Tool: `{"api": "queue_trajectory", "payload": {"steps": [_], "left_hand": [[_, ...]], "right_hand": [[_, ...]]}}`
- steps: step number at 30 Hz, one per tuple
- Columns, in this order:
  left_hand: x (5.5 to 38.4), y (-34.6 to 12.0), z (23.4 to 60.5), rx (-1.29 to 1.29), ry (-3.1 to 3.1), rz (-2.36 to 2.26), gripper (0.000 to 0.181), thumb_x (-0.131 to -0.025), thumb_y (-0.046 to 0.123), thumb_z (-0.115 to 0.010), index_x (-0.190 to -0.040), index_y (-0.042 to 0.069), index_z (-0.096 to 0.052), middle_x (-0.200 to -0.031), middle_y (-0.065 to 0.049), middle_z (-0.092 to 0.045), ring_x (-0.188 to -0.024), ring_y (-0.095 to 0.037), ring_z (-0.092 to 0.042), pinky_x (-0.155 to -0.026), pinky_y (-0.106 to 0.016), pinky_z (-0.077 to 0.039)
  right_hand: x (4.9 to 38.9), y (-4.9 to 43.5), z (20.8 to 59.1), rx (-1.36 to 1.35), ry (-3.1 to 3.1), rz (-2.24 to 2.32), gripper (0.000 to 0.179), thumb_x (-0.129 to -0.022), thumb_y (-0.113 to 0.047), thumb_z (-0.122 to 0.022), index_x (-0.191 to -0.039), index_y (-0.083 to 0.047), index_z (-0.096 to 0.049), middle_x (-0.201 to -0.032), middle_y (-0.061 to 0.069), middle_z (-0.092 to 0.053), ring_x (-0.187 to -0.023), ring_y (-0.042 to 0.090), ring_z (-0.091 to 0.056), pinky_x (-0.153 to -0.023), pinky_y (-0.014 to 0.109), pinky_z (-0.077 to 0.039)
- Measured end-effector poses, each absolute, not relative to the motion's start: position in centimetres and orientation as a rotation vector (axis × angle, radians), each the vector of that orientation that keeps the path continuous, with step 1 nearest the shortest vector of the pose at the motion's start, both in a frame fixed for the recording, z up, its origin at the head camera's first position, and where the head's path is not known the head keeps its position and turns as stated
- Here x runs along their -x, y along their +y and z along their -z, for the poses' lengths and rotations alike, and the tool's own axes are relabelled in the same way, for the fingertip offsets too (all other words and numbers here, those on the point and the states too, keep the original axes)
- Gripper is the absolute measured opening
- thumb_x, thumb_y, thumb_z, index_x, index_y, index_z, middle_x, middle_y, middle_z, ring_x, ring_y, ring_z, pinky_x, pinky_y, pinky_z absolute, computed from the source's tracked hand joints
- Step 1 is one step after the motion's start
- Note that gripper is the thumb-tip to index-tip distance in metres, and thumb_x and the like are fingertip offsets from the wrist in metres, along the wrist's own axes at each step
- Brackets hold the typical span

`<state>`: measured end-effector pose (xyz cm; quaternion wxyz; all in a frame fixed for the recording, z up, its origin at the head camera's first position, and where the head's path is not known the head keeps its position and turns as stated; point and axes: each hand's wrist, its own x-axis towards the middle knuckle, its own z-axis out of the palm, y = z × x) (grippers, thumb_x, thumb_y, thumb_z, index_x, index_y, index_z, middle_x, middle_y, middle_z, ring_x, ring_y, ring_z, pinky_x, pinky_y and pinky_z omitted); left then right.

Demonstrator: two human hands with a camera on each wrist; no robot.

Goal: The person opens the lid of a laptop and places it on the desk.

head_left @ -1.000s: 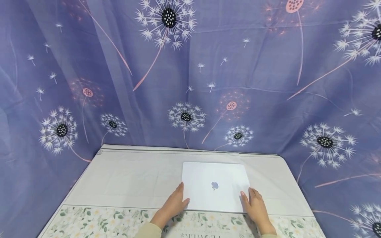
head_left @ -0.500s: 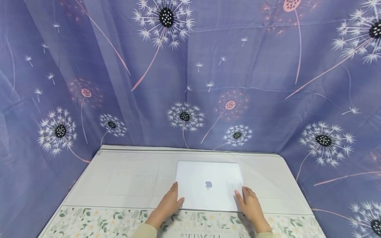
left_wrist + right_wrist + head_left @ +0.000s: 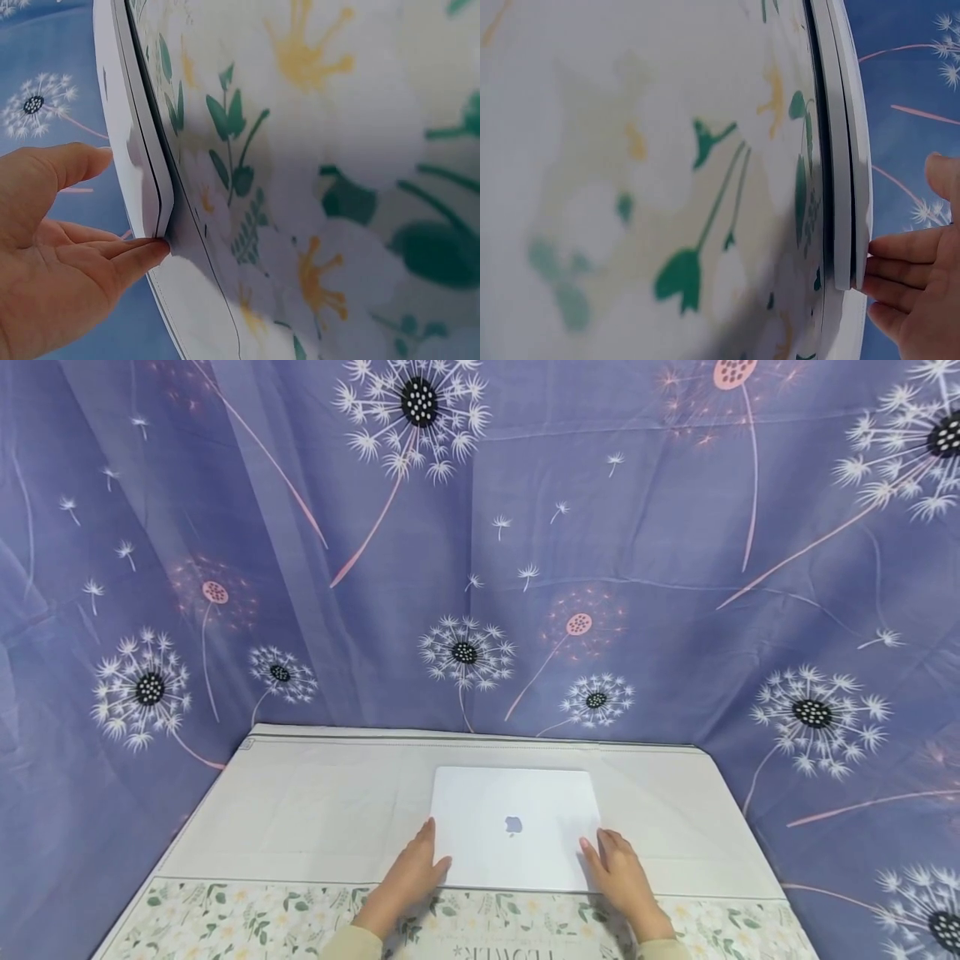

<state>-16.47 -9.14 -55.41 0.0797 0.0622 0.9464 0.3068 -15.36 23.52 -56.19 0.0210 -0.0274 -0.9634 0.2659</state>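
A closed silver laptop [image 3: 517, 860] with a dark apple logo on its lid lies flat on the table, its near edge running along the floral border. At its left side is my left hand [image 3: 408, 872], its straight fingers touching the side edge by the near corner. The left thumb [image 3: 86, 161] is held up over the lid in the left wrist view. My right hand [image 3: 622, 877] mirrors this at the right side, fingers extended against the side edge of the laptop [image 3: 843, 187]. In the right wrist view the right thumb [image 3: 941, 176] stands raised, apart from the lid.
A white cloth [image 3: 322, 810] covers the table, with a floral strip [image 3: 247, 918] along the front. Purple curtains [image 3: 375, 610] printed with dandelions enclose the back and both sides.
The laptop has slid to the left across the table, with both hands moving along at its sides. The head view has shifted slightly.
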Motion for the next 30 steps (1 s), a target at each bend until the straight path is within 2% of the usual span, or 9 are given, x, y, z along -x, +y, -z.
{"api": "queue_trajectory", "payload": {"steps": [30], "left_hand": [[16.2,-12.9,55.4,-0.053,2.887,-0.884,0.072,-0.092,0.023,-0.064,-0.142,-0.015,-0.030,-0.146,-0.032,-0.034,-0.134,-0.044,-0.035,-0.111,-0.056,-0.030]], "right_hand": [[16.0,19.7,56.0,-0.075,-2.978,-0.847,0.062,-0.099,-0.041,-0.050,-0.129,0.013,-0.051,-0.131,0.031,-0.051,-0.125,0.045,-0.046,-0.107,0.057,-0.037]]}}
